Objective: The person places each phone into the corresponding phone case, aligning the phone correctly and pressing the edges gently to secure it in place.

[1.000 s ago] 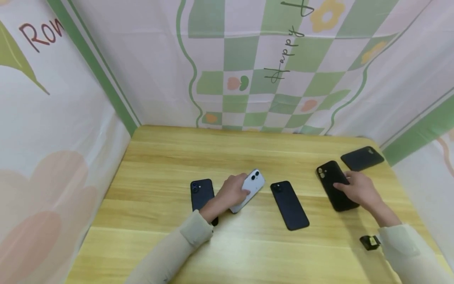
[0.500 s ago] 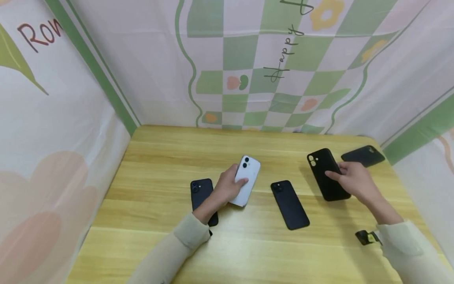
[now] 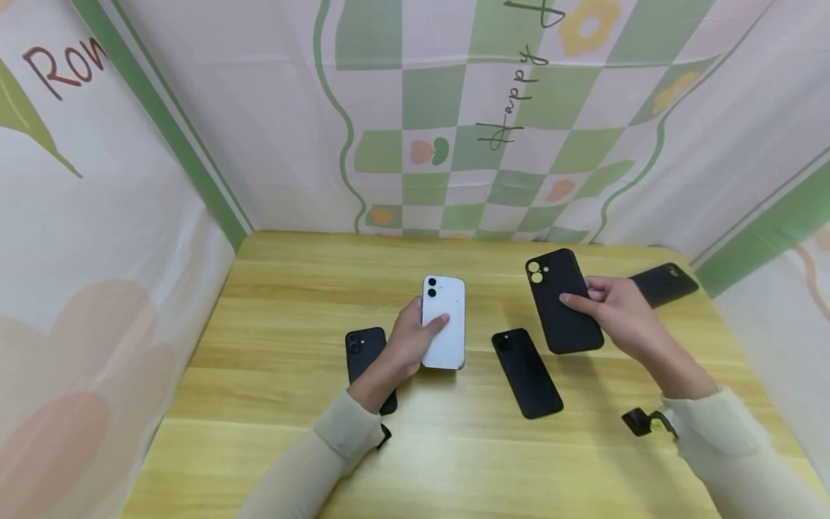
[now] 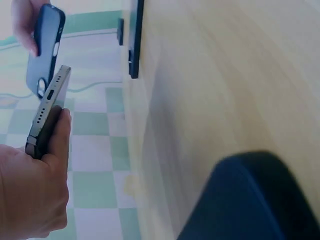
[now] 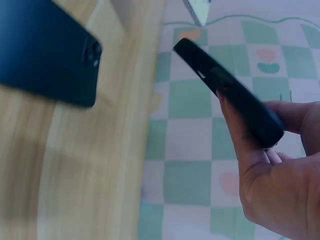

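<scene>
My left hand [image 3: 410,340] grips a white phone [image 3: 447,339] by its left side, thumb across the back. Its two camera lenses sit at the upper left. In the left wrist view the phone's bottom edge [image 4: 47,107], with port and speaker holes, is raised off the table. My right hand [image 3: 619,310] pinches a black phone case [image 3: 560,324] at its right side, thumb on the outer back. Through the case's camera cutouts the table shows. The right wrist view has this case [image 5: 235,95] edge-on, held above the table, its inner side mostly hidden.
Between the hands a black phone [image 3: 527,375] lies on the wooden table [image 3: 292,288]. Another dark phone [image 3: 366,353] lies partly under my left forearm. Behind my right hand rests a dark case-like slab [image 3: 664,283] at the far right. Patterned curtains [image 3: 441,108] surround the table.
My left hand has lifted the white phone and turned it upright, moving slightly left. My right hand has raised the black phone case off the table and brought it left and farther back.
</scene>
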The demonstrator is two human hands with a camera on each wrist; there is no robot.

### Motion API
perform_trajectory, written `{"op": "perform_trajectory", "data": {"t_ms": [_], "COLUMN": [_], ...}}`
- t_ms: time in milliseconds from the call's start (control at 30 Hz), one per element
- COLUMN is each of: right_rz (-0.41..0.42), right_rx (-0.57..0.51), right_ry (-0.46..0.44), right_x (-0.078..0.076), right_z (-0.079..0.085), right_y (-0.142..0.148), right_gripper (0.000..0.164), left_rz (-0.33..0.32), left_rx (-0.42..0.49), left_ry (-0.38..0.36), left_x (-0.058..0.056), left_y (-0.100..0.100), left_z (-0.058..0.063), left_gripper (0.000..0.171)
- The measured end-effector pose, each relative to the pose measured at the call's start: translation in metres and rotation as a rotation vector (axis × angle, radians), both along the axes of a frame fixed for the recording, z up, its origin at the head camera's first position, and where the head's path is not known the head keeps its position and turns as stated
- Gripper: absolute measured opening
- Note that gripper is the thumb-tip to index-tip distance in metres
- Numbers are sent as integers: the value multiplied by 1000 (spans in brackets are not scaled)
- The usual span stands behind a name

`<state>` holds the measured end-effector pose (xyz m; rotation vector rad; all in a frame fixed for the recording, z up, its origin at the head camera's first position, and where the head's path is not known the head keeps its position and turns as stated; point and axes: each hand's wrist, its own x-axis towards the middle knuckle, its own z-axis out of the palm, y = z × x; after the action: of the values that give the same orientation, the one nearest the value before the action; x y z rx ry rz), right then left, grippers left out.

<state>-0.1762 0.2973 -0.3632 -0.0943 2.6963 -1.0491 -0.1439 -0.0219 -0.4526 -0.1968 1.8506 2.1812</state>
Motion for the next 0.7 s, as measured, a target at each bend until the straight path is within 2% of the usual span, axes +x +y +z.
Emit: {"op": "perform_trajectory", "data": {"t_ms": [133, 233, 433, 700], "right_rz": [-35, -52, -35, 5], "right_rx": [-302, -469, -577, -686], "right_ry": [-60, -107, -146, -164], "right_x": [-1, -1, -2, -3], "right_z": [0, 1, 1, -7], "right_y": [-18, -33, -62, -92], "right_gripper": [57, 52, 40, 44], "left_rz": [1, -4, -12, -3], "left_rx": [72, 87, 173, 282], "left_ry": [-36, -45, -54, -86], "left_x": [2, 3, 5, 5], "left_y": [1, 2, 4, 7], "left_z": [6, 8, 8, 10], "left_gripper": [46, 48, 48, 51]}}
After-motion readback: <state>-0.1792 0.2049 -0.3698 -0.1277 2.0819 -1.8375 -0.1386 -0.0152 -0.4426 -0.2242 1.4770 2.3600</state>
